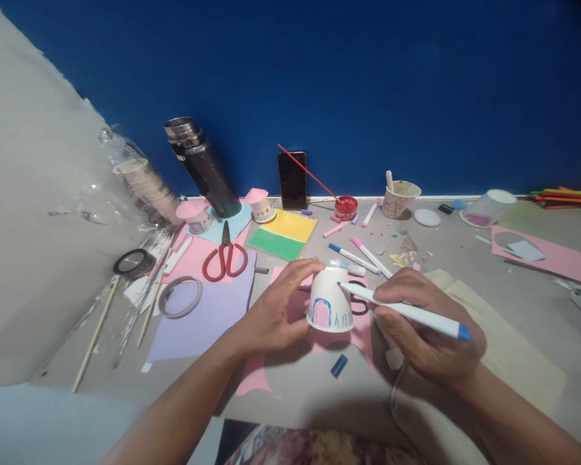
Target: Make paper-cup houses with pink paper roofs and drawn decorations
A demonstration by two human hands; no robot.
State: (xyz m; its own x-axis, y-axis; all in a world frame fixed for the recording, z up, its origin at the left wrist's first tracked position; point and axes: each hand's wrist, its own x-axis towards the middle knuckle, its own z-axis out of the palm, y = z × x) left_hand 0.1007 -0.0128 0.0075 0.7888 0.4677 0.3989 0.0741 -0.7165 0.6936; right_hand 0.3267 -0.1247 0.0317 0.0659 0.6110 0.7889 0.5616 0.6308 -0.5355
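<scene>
An upside-down white paper cup [331,294] is gripped along its left side by my left hand [281,307]. On its wall are a pink door outlined in blue and some green strokes beside it. My right hand [428,326] is closed round a white felt-tip pen [411,312] with a blue end, its blue tip at the upper right of the cup's wall. A dark blue pen cap [339,366] lies below the cup. Pink paper [363,342] and black-handled scissors [361,305], partly hidden, are behind and under the cup.
Red-handled scissors [226,255], a roll of tape [181,297] and purple paper [198,336] lie left. Behind are a dark flask [206,171], stacked cups [148,187], two pink-roofed cups, a phone [293,181] and a red paint pot [345,208]. Several markers [354,258] lie beyond the cup.
</scene>
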